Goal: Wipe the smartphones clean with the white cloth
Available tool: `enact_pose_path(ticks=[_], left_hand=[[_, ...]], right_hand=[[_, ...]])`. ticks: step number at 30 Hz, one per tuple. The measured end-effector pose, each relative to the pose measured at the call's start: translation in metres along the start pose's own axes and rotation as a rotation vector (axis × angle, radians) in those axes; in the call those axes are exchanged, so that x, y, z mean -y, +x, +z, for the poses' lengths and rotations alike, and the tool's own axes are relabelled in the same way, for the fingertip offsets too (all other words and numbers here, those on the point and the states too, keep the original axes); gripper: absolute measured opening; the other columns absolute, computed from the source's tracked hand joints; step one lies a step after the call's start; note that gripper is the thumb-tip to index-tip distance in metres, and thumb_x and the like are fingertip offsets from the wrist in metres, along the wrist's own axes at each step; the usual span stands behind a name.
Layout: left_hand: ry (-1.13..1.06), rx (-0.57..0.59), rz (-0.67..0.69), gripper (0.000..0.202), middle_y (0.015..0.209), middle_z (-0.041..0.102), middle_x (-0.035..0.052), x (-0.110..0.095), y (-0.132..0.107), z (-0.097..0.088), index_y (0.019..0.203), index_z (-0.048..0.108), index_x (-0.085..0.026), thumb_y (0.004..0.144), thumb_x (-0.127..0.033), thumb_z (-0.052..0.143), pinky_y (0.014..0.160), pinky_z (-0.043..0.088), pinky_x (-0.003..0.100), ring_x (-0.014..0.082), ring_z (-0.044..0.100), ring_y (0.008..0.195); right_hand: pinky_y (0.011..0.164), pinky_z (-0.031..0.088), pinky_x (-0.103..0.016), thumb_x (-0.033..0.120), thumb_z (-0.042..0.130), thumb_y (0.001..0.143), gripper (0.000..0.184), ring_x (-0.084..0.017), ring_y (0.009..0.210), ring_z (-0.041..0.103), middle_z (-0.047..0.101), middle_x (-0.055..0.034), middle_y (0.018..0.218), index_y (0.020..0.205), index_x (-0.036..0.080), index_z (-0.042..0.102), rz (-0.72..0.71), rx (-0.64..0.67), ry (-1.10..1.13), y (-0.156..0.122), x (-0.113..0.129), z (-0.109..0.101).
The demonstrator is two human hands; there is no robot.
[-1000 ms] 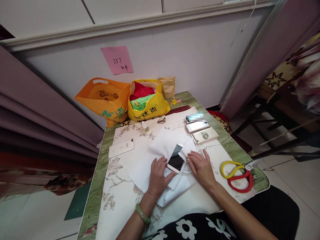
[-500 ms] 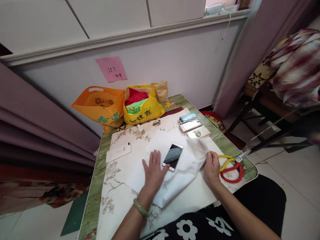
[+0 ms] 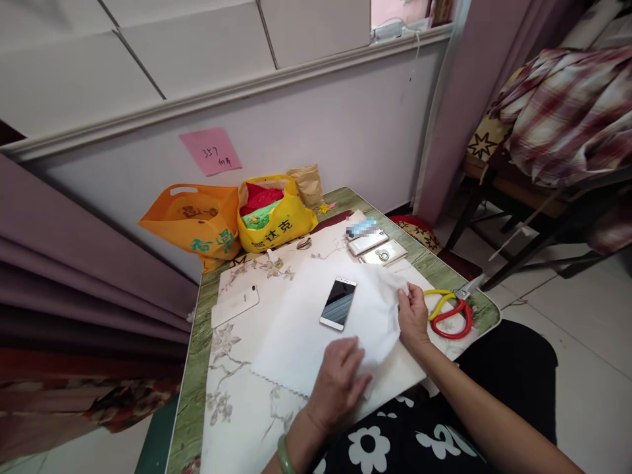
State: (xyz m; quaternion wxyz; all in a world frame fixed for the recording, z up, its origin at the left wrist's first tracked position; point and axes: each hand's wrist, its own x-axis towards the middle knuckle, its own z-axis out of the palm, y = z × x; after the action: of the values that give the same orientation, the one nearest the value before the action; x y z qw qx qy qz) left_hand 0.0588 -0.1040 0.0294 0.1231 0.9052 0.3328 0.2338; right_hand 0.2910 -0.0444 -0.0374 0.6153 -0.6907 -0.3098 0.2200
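Observation:
A white cloth [image 3: 301, 336] with a zigzag-cut edge lies on the table, mostly flat, its right side lifted and creased. On top of it rests a phone [image 3: 338, 303] with a dark screen facing up. My right hand [image 3: 413, 316] pinches the cloth's right edge between thumb and fingers. My left hand [image 3: 340, 378] hovers at the cloth's near edge, below the phone, its fingers bent and the thumb apart from them; nothing shows in its grip. Beside my right hand lie scissors [image 3: 457, 309] with one yellow and one red handle.
A white phone [image 3: 236, 306] lies face down on the left. Two more phones [image 3: 368, 242] are at the back right, near a pixelated blue item [image 3: 361, 228]. An orange bag [image 3: 195, 224] and a filled yellow bag [image 3: 276, 220] stand against the wall, beside a brown packet [image 3: 307, 184].
My left hand has left the phone and moved toward me and to the right. The cloth's near part, folded up before, now lies flatter. My right hand still pinches the cloth.

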Motion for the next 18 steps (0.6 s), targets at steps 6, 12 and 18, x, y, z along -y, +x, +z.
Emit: enact_pose_path(ticks=[6, 12, 18], left_hand=[[-0.603, 0.066, -0.233, 0.026, 0.100, 0.075, 0.0066, -0.005, 0.020, -0.018, 0.105, 0.071, -0.024, 0.091, -0.035, 0.053, 0.085, 0.055, 0.035, 0.0201, 0.069, 0.094], [-0.404, -0.321, -0.688, 0.033, 0.095, 0.073, 0.0077, 0.081, 0.069, -0.016, 0.106, 0.066, -0.018, 0.082, -0.040, 0.062, 0.077, 0.054, 0.035, 0.0197, 0.066, 0.080], [-0.470, -0.383, -0.626, 0.028, 0.104, 0.071, 0.0091, 0.108, 0.075, 0.014, 0.102, 0.067, -0.019, 0.087, -0.038, 0.052, 0.089, 0.051, 0.038, 0.0222, 0.066, 0.096]], right_hand=[[0.077, 0.047, -0.035, 0.042, 0.054, 0.081, 0.054, -0.019, 0.078, 0.056, 0.063, -0.0037, 0.092, 0.128, 0.015, 0.052, -0.027, 0.056, 0.055, 0.000, -0.001, 0.001], [0.091, 0.048, -0.037, 0.029, 0.051, 0.075, 0.056, -0.023, 0.104, 0.060, 0.066, -0.0074, 0.118, 0.130, 0.019, 0.054, -0.030, 0.146, 0.268, -0.004, 0.012, 0.002], [0.092, 0.051, -0.037, 0.024, 0.052, 0.068, 0.065, -0.024, 0.107, 0.062, 0.065, -0.0041, 0.126, 0.133, 0.022, 0.055, 0.116, 0.235, 0.403, -0.003, 0.020, -0.003]])
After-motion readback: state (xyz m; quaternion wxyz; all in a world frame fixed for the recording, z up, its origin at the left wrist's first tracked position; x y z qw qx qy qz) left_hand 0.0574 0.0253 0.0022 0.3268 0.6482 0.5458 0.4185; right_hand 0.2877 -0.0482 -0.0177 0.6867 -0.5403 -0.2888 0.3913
